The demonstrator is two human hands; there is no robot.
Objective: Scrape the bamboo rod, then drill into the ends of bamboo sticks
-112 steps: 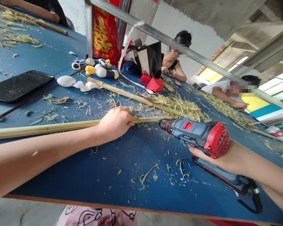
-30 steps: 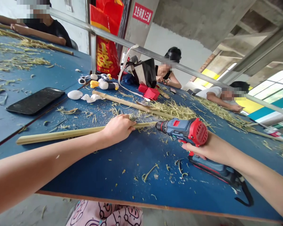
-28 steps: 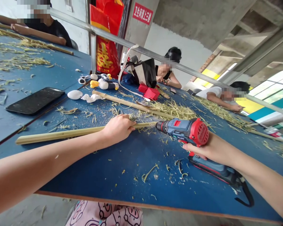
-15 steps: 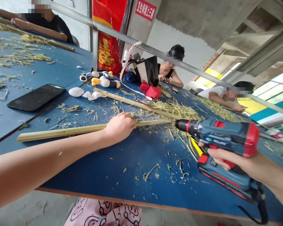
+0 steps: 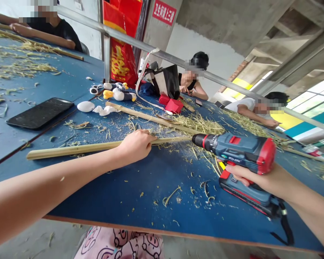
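Note:
My left hand is closed round a pale bamboo-like stick lying along the blue table. In my right hand is a blue and red cordless drill, held by its handle. The drill's black chuck meets the right end of the stick; the bit itself is hidden. A second stick lies behind the first, near a heap of green shavings. Something yellow shows in part under the drill.
A black phone or tray-like slab lies at the left, near a white egg-shaped thing and crocheted dolls. Behind them are a bag and red boxes. A metal rail crosses the back. Several people sit beyond.
My right hand has moved the drill left, so its chuck now sits closer to the stick's end. My left hand keeps its hold on the stick.

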